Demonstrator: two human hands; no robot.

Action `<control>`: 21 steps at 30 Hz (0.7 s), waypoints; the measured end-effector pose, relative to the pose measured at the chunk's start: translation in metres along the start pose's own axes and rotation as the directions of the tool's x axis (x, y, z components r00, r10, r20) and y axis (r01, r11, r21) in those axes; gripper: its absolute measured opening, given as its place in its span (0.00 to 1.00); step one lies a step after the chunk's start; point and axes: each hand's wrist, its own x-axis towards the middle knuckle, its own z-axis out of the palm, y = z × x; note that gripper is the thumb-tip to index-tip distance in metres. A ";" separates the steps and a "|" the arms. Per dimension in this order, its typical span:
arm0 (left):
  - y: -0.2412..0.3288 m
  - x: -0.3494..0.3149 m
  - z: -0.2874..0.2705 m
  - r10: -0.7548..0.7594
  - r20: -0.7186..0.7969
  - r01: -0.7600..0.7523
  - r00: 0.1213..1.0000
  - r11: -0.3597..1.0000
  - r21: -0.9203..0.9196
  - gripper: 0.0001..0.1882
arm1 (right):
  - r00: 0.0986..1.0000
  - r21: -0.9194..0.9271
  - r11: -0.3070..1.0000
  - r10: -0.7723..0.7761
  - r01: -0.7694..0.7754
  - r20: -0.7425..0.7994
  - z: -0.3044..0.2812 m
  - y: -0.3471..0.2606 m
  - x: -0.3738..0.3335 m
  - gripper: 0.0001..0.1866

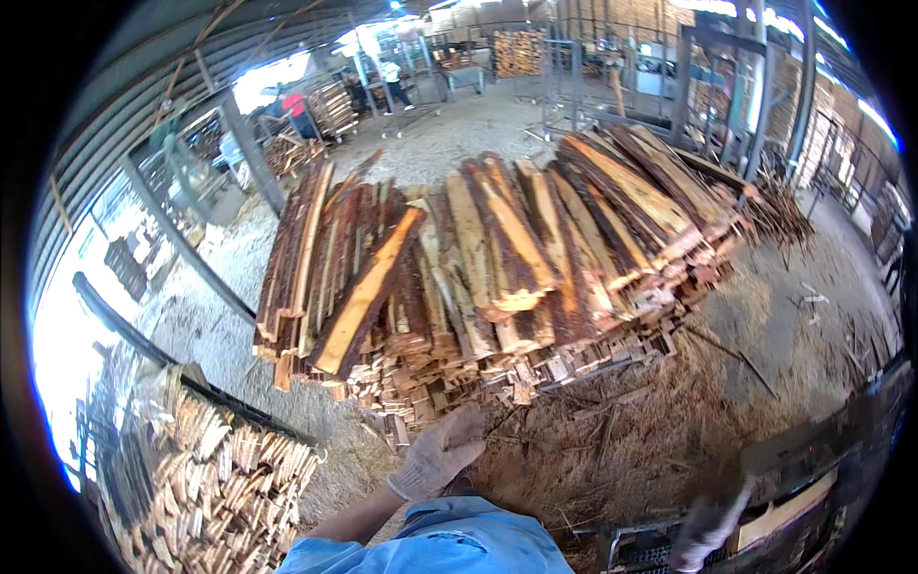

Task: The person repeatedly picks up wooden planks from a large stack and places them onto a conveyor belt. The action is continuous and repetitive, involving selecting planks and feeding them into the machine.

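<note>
My left hand [441, 453], in a pale knitted glove, hangs in front of my blue shirt with its fingers loosely apart and nothing visible in them. Just beyond it stands a large stack of rough-sawn wood slabs [516, 244], many with dark bark edges. One slab with a bright yellow-orange face [368, 292] lies slanted on top at the left. Low on the right, my right hand [712, 528], also gloved, is smeared by motion. It is beside a dark machine [660, 547], close to a pale board [786, 512] lying on it; whether it touches the board is unclear.
A heap of short split offcuts [220, 488] fills the lower left behind a metal rail [244, 409]. Sawdust and bark strips cover the floor [612, 430]. Metal posts [251, 153] and frames stand around the shed. Two people [392, 84] are far back at the left.
</note>
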 end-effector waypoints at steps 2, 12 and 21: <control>0.022 0.006 -0.039 0.168 -0.134 -0.096 0.977 0.899 0.428 0.43 | 0.976 0.066 0.989 -0.141 0.131 0.164 0.050 -0.068 -0.009 0.43; 0.036 0.047 -0.187 -0.148 -0.314 0.333 0.938 0.131 0.934 0.52 | 0.685 0.439 0.881 -0.429 0.174 0.589 0.223 -0.227 -0.034 0.40; 0.009 0.053 -0.141 0.236 -0.498 0.004 0.835 0.901 0.434 0.42 | 0.218 0.281 0.453 -0.188 -0.846 0.958 0.338 -0.408 -0.009 0.25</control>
